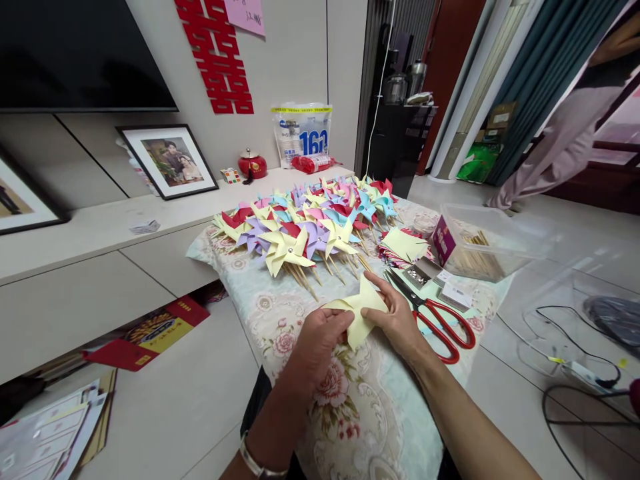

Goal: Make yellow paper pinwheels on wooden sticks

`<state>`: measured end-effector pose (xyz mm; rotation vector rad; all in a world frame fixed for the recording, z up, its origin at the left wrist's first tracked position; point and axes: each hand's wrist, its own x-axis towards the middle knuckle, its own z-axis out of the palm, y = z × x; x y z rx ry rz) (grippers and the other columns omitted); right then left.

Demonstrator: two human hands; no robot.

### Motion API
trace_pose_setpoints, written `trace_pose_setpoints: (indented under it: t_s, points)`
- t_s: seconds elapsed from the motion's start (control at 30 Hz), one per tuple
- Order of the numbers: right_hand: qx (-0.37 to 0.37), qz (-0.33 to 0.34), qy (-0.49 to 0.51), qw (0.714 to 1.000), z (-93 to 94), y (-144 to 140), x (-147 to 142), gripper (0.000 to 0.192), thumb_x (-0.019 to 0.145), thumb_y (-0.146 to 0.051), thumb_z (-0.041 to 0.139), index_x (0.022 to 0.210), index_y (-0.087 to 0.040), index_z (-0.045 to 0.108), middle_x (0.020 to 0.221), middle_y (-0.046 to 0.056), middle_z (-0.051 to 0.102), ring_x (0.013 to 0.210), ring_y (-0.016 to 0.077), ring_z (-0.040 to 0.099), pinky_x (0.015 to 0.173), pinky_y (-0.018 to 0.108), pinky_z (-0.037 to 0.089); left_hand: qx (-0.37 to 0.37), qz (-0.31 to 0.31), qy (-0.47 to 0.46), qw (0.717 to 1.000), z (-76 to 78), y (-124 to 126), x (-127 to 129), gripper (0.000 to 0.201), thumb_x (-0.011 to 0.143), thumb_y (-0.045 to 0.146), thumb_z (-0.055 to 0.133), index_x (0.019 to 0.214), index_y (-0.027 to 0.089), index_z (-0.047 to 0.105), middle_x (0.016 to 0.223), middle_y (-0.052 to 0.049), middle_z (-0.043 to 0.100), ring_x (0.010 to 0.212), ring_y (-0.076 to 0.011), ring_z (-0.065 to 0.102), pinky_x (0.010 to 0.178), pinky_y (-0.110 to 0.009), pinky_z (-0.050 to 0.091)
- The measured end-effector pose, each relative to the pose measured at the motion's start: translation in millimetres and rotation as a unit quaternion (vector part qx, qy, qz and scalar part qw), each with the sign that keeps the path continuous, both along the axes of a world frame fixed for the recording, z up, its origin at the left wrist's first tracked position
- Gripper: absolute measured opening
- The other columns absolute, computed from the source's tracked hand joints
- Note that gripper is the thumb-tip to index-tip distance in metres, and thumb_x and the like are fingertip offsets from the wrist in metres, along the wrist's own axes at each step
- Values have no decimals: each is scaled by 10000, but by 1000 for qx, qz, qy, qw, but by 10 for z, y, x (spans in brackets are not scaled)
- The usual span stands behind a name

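Note:
A pale yellow paper pinwheel (358, 311) with folded blades is held between my two hands, above the near part of the flowered tablecloth. My left hand (325, 333) pinches its left side, thumb on top near the middle. On the other side my right hand (397, 313) grips it with the thumb near the centre and fingers behind. No stick shows on this pinwheel. Red-handled scissors (434, 313) lie just right of my right hand. Beyond my hands spreads a pile of finished pinwheels (290, 251) on wooden sticks, in yellow, purple, red, pink and blue.
Cut paper squares (403, 245) are stacked behind a small box of metal fasteners (421, 273). A clear plastic bin (505, 233) of wooden sticks stands at the table's right. A low white cabinet (165, 240) runs along the left. Cables (575, 320) lie on the right floor; a person stands beyond.

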<state>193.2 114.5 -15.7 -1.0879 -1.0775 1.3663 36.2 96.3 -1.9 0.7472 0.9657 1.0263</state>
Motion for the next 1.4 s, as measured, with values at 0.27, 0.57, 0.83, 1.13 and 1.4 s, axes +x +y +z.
trace_pose_setpoints:
  t_s: [0.27, 0.57, 0.83, 1.13, 1.4]
  points:
    - [8, 2, -17, 1000, 66, -27, -26, 810, 634, -200, 729, 1410, -172, 499, 1008, 42, 756, 774, 197, 672, 637, 280, 525, -13, 45, -26, 999, -39, -1, 183, 167, 660, 275, 745, 733, 125, 754, 577, -34, 698, 515, -168, 608, 549, -269, 473]
    - [22, -1, -34, 999, 3, -4, -22, 738, 656, -233, 756, 1363, -194, 549, 1193, 73, 714, 974, 246, 684, 783, 337, 554, -18, 62, 8, 998, -26, -2, 200, 201, 623, 304, 763, 700, 120, 738, 551, -32, 680, 496, -175, 600, 538, -281, 478]
    - [233, -91, -165, 954, -43, -40, 48, 518, 835, -281, 689, 1337, -252, 563, 1223, 97, 617, 1119, 270, 589, 899, 416, 491, -6, 77, -17, 997, -4, 86, 16, 164, 655, 306, 734, 695, 149, 704, 610, -29, 687, 573, -187, 619, 610, -299, 494]
    - [455, 2, -419, 786, -6, -124, -44, 282, 789, -64, 572, 1020, -219, 619, 1044, 79, 589, 1013, 281, 508, 874, 479, 413, 3, 134, -11, 991, -13, 180, -66, 187, 630, 260, 703, 536, 196, 554, 535, 50, 545, 509, -112, 463, 528, -250, 411]
    - [454, 32, -477, 752, 36, -155, -91, 116, 878, -129, 587, 930, -223, 632, 981, 57, 603, 985, 265, 497, 811, 439, 346, -4, 108, -2, 994, -104, 190, -60, 193, 628, 287, 699, 532, 193, 560, 528, 31, 524, 506, -123, 455, 528, -264, 410]
